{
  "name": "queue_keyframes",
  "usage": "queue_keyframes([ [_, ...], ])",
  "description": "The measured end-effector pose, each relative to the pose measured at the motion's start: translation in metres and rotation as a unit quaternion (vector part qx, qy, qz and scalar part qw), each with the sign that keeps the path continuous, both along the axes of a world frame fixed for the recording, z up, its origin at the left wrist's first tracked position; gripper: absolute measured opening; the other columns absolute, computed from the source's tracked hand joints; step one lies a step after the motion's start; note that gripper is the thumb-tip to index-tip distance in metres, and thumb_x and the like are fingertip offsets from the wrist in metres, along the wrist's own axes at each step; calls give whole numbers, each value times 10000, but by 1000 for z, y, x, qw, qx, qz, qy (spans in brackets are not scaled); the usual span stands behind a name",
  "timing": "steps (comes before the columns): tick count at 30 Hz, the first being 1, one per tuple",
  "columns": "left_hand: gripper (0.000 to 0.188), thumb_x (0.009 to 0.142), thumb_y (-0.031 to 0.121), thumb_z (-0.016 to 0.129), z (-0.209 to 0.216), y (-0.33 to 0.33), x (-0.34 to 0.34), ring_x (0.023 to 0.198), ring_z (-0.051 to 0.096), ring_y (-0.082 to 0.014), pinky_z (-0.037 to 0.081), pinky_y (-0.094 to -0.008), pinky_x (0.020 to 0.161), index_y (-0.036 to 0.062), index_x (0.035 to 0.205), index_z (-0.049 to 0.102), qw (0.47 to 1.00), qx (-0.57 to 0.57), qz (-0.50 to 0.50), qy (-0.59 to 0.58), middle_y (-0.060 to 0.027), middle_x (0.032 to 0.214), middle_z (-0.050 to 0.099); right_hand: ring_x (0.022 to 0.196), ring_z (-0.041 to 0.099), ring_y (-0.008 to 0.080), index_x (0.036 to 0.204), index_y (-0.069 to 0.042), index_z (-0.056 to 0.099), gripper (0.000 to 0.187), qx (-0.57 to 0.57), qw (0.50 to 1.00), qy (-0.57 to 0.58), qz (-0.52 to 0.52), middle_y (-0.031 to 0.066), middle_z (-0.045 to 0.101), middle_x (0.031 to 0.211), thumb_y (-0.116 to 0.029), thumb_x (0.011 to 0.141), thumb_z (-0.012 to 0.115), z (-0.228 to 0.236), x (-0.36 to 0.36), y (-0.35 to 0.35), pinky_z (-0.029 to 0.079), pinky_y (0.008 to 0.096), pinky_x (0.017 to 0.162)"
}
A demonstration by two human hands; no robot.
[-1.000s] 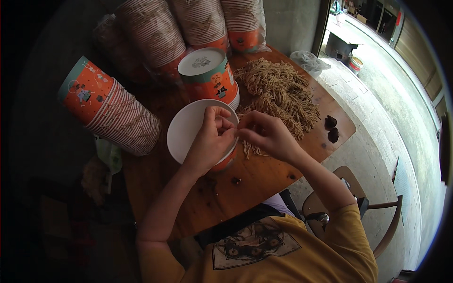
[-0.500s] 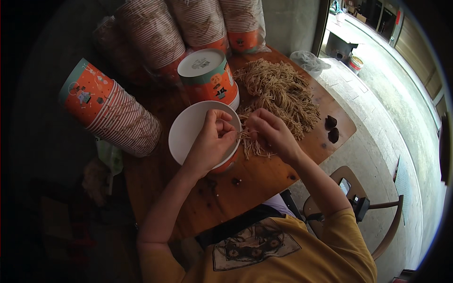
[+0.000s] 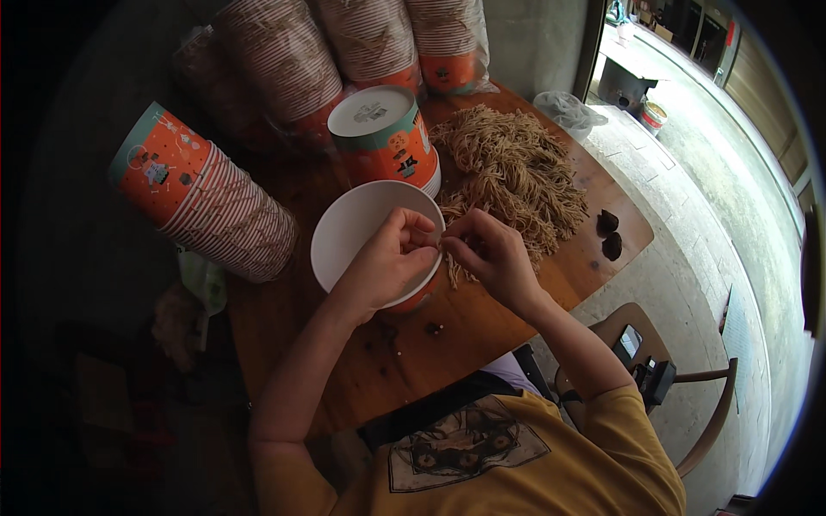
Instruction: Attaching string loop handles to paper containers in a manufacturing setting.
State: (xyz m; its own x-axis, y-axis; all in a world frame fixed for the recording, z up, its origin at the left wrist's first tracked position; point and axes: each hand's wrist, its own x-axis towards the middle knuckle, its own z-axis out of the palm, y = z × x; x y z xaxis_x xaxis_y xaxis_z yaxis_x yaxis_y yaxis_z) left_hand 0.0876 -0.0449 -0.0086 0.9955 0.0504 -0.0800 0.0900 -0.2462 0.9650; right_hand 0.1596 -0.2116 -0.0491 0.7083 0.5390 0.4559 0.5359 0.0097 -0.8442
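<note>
A white-lined paper bucket (image 3: 348,228) with an orange outside stands tilted on the table in front of me, mouth up. Over its right side my left hand (image 3: 391,258) is closed, fingers curled inward and thumb tip at the rim; what it grips is too small to make out. Just outside that rim my right hand (image 3: 490,258) pinches what looks like the end of a thin tan cord, its fingertips almost meeting the left thumb. Loose strands hang beside them from a large heap of tan cords (image 3: 516,163) behind the right hand.
An upside-down orange-and-green bucket stack (image 3: 383,142) stands behind the open one. A tall stack (image 3: 206,202) leans at left, and several bagged stacks (image 3: 284,64) line the wall. Two dark lumps (image 3: 609,235) lie by the right table edge (image 3: 632,249). A chair (image 3: 624,335) holds a phone.
My right hand has moved slightly left and down, bringing its fingertips to the bucket's rim. My left hand stays nearly in place, its fingers a little lower.
</note>
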Motion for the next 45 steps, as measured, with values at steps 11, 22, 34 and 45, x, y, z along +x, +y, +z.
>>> queue_keyframes([
  [11, 142, 856, 55, 558, 3, -5, -3, 825, 600, -192, 479, -313, 737, -11, 980, 534, 975, 220, 5, -26, -119, 929, 593, 616, 581, 147, 902, -44, 593, 130, 0, 998, -54, -33, 61, 593, 794, -110, 827, 676, -8, -3, -1, 477, 273, 564],
  [22, 100, 877, 73, 561, 3, -3, -1, 779, 541, -89, 464, -260, 735, -7, 928, 531, 997, 71, -13, -30, -40, 830, 573, 643, 593, 151, 917, -49, 600, 134, 8, 999, -36, -27, 58, 601, 810, -100, 821, 678, -11, -7, -2, 482, 271, 578],
  [34, 81, 872, 25, 549, 0, -11, 0, 815, 511, -60, 459, -228, 720, 30, 940, 504, 981, 164, 10, -103, -13, 886, 530, 575, 557, 33, 998, -37, 571, 163, 48, 997, 55, 6, 4, 617, 780, -101, 869, 647, -23, -13, -1, 432, 185, 475],
  [45, 126, 859, 57, 570, -11, -4, 2, 712, 501, -93, 449, -265, 662, 25, 942, 481, 986, 112, 1, -120, -29, 836, 541, 653, 604, 106, 1001, -33, 570, 227, 11, 990, 140, 22, 51, 645, 792, -184, 861, 666, -15, -17, -6, 494, 257, 596],
])
